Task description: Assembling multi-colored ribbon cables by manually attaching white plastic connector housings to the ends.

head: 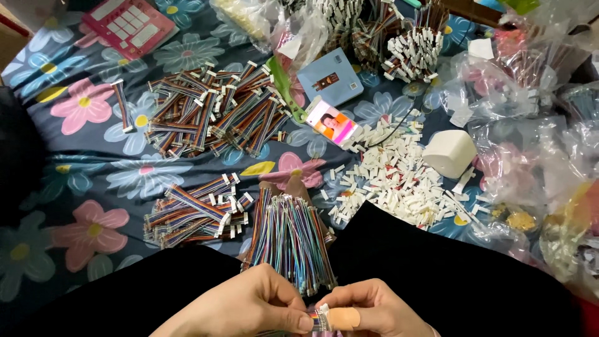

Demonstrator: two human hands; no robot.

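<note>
Home piecework spot, floral bedsheet (93, 162), wire bundles (212, 112)

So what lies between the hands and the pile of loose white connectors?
In the head view, only the person's black-clad leg separates the hands from the white connectors; the wire bundle sits further left.

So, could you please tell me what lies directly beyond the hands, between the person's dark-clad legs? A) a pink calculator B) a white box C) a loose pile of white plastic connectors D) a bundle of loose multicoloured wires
D: just past the left hand and right hand, a bundle of loose multicoloured wires lies fanned out on the floral sheet; the white connectors lie farther off to the right.
</note>
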